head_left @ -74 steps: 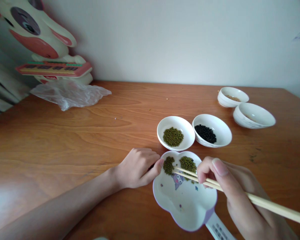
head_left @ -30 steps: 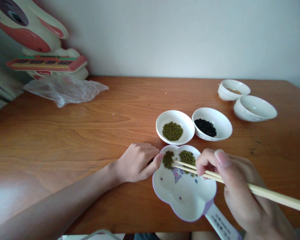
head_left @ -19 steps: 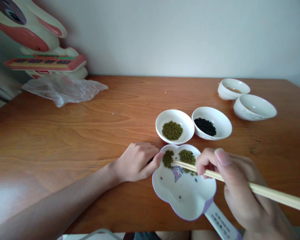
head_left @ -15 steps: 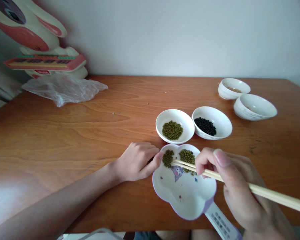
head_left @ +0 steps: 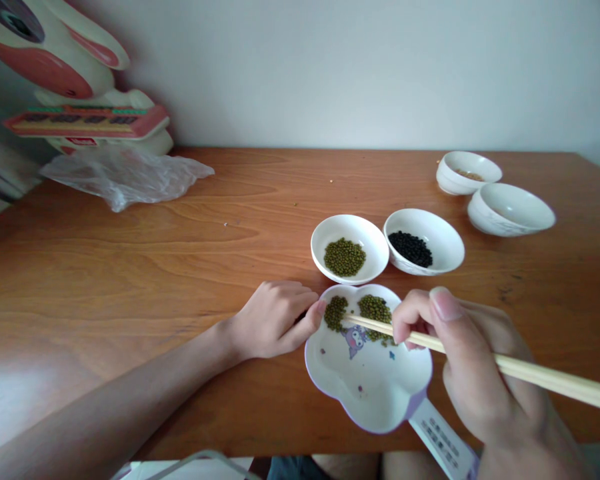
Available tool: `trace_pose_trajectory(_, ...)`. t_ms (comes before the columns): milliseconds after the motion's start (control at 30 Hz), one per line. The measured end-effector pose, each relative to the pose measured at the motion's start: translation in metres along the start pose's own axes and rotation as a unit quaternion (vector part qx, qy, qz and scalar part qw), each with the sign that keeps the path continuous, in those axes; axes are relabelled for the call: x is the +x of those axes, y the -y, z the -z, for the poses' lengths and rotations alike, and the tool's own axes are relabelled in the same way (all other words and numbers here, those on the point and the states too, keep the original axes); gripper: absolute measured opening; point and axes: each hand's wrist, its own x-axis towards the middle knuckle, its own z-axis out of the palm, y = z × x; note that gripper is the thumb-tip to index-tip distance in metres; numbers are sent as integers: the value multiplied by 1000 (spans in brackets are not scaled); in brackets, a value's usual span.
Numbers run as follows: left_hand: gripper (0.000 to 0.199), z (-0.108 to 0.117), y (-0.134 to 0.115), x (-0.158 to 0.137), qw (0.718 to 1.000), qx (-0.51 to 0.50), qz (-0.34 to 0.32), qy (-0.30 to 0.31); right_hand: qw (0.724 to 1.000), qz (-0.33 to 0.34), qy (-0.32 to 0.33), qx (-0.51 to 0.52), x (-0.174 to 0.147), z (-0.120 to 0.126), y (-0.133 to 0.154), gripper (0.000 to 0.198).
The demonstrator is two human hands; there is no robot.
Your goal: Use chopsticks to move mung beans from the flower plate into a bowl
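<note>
Viewed from my remote station, the work in hand stands, in my judgement, partway. A scoop-shaped dish (head_left: 380, 387) lies at the near edge of the surface (head_left: 155, 267), its handle reaching past that edge. It holds green beans in two groups: a left cluster (head_left: 335, 313) and a larger right cluster (head_left: 374, 308), with a loose bean between. I record the dish's lobes toward the near edge as without beans.

My right hand (head_left: 480, 390) grasps a pair of chopsticks (head_left: 540, 375), tips together beside the left cluster; whether they pinch a bean, I cannot tell. My left hand (head_left: 275, 320) lies with fingers curled on the surface, thumb at the dish's rim; I cannot confirm a firm grip.

Directly beyond the dish stands a green-bean bowl (head_left: 376, 253), its contents gathered in one heap. Beside it, to the right, a black-bean bowl (head_left: 445, 253) is likewise occupied. Two further bowls stand toward the far right corner: a farther bowl (head_left: 450, 181) with some tan grains, and a nearer bowl (head_left: 513, 207) whose contents I cannot make out. Outstanding, as I judge it: both clusters, since neither is out of the dish.
</note>
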Motion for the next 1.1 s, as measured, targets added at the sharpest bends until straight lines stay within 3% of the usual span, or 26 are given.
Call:
trace_pose_trajectory(500, 42, -1, 1, -1, 1000, -2, 5, 0, 997, -53, 46, 20, 0, 1, -1, 57)
trace_pose_trajectory(800, 41, 0, 0, -1, 1000, 0, 3, 2, 999, -28, 18, -2, 2, 2, 7, 59)
trace_pose_trajectory(1100, 42, 0, 0, -1, 1000, 1, 7, 4, 998, -36, 40, 19, 2, 0, -2, 57)
